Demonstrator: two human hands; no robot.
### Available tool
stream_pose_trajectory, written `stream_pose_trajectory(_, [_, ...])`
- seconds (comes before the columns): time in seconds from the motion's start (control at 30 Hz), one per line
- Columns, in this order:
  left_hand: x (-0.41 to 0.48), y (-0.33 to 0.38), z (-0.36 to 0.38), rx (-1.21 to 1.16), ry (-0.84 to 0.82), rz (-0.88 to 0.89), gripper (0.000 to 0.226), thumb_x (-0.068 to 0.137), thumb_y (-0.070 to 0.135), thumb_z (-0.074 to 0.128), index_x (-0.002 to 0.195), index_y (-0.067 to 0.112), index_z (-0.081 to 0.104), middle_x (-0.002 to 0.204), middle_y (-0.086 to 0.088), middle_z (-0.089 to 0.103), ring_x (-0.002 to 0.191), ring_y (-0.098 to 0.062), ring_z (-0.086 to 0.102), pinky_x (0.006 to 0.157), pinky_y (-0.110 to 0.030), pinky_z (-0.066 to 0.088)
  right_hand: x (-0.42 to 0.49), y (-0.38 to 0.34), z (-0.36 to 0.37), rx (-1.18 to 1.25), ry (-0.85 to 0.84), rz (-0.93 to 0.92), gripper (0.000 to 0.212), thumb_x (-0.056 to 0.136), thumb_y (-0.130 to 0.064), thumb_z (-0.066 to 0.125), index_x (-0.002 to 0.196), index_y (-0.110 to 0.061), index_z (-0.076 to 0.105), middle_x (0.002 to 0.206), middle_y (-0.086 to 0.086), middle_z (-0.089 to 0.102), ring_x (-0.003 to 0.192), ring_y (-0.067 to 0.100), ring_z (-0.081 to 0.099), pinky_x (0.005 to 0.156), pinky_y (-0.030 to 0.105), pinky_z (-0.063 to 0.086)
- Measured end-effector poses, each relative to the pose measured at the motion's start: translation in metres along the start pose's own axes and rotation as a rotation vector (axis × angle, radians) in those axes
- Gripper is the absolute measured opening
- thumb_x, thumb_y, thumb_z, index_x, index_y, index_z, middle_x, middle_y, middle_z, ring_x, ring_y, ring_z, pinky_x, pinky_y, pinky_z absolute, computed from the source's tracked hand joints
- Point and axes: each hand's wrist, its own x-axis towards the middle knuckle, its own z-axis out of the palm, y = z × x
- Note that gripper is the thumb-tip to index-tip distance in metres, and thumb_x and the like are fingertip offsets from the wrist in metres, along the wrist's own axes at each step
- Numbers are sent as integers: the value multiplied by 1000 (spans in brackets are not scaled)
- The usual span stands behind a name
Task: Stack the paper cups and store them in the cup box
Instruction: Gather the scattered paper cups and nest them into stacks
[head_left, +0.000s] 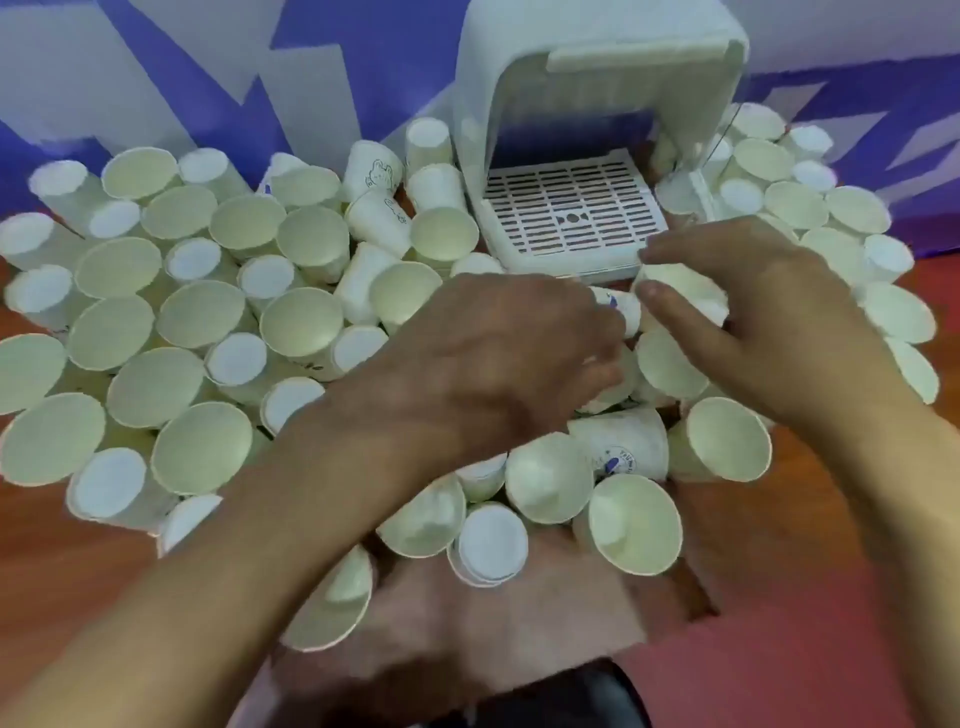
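Several white paper cups (202, 317) lie scattered over the table, some upright, some upside down, some on their sides. The white cup box (597, 67) stands at the back, its front open and its slatted tray (571, 213) bare. My right hand (769, 322) grips a paper cup (685, 296) just in front of the tray. My left hand (498, 364) reaches across the pile, its fingers closed on a small cup (618, 306) lying next to the right hand's cup; most of that cup is hidden.
More cups (810, 208) are heaped to the right of the box, against a blue and white wall (156, 78). The reddish wooden table (62, 561) shows at the front left and right. A dark object (571, 696) sits at the near edge.
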Motion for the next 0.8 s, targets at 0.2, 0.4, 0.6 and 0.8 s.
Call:
stream_pose_trajectory(0.2, [-13,20,40,166,183,211,17,90,53,52,95,41,63,94,18,64,74,-6,48,64,-35,46,-35,8,37,-91,97,-122,54,90,-48,41,132,-22,62,133,3,63,124,24,52,95,48,46])
stream_pose_trajectory(0.4, [-53,70,91,188,181,168,24,88,57,56,95,37,68,83,23,63,76,3,55,63,-32,48,-94,32,69,-79,202,-313,46,91,-48,47,124,-23,67,126,0,66,119,25,55,95,50,47])
stream_pose_trajectory(0.6, [-81,91,125,257,135,16,29,89,57,54,110,39,63,110,16,61,105,-9,55,76,-35,47,-144,54,67,-33,294,-253,41,91,-48,52,120,-25,69,125,-4,67,123,19,54,99,47,47])
stream_pose_trajectory(0.8, [-79,103,132,349,199,31,36,85,61,56,114,40,61,108,17,60,104,-6,50,60,-29,29,-158,78,58,-124,236,-197,31,94,-46,57,122,-35,66,119,-14,66,117,10,51,86,38,50])
